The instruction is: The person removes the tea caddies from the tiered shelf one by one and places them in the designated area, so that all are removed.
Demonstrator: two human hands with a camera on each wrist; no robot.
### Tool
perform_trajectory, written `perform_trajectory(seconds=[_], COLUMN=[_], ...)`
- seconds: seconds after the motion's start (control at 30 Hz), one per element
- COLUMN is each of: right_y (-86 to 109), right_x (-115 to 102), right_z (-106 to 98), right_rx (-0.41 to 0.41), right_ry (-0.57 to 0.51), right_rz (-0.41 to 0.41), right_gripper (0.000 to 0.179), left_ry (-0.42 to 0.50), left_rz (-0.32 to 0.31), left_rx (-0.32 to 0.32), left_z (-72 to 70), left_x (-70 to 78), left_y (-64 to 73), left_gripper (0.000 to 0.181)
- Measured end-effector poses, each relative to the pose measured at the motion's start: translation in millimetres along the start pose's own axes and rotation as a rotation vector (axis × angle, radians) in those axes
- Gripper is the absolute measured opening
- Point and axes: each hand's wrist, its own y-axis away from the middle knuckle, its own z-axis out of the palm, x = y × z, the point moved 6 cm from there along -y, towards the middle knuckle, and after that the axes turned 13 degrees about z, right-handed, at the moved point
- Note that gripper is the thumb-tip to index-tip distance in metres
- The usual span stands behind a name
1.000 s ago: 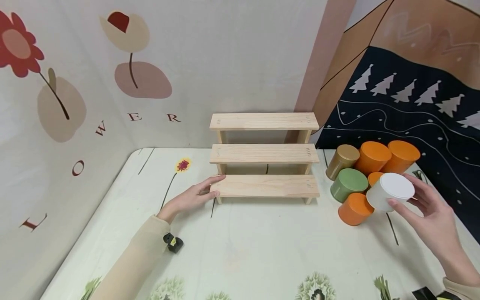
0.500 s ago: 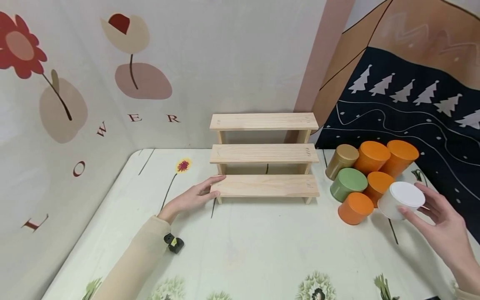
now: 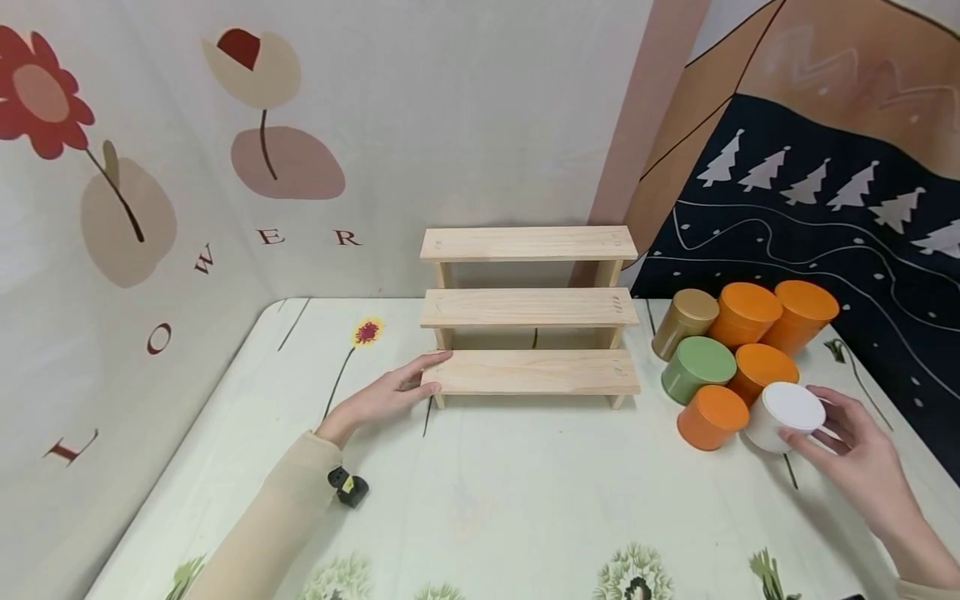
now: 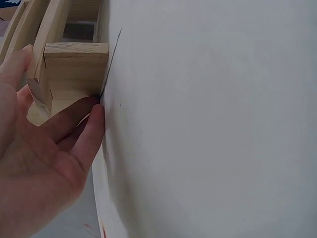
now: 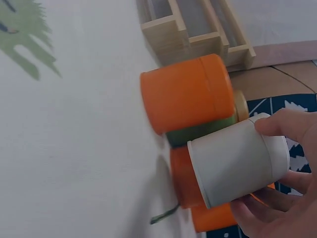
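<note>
In the head view, a three-step wooden shelf (image 3: 528, 372) stands against the back wall. My left hand (image 3: 386, 396) holds the left end of its lowest step. The left wrist view has that hand (image 4: 54, 148) with fingers around the step's end, some fingertips down by the table surface. At the right, my right hand (image 3: 855, 450) grips a white lidded jar (image 3: 787, 417) between thumb and fingers. The jar is upright beside the orange jars; whether its base touches the table, I cannot tell. In the right wrist view the white jar (image 5: 237, 161) is in front of orange ones.
Several other jars cluster right of the shelf: a gold one (image 3: 685, 323), a green one (image 3: 698, 369) and orange ones, including the front orange jar (image 3: 712, 418). A patterned cloth covers the table (image 3: 510, 483); a dark tree-print hanging (image 3: 810, 225) lies beyond the jars.
My right hand moved the white jar rightward, away from over the orange jars, then slightly back left and down. The orange jar behind it came into view. My left hand stayed put.
</note>
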Motion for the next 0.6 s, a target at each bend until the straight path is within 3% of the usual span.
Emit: perform_trajectory(seconds=[0.4,0.6], right_y=[-1.1,-0.9], right_x=[15.8,21.7], right_z=[14.0,17.8], right_rx=[-0.081,-0.127], right_ry=[-0.036,-0.011], right_rz=[-0.011,0.06], right_gripper=[0.076,0.081], left_ry=[-0.033,-0.088], left_rz=[-0.018,0.014], left_rx=[0.009,0.039], left_z=[-1.3,-3.5], left_x=[4.7,9.4], left_y=[1.9,2.5], left_gripper=[0.058,0.055])
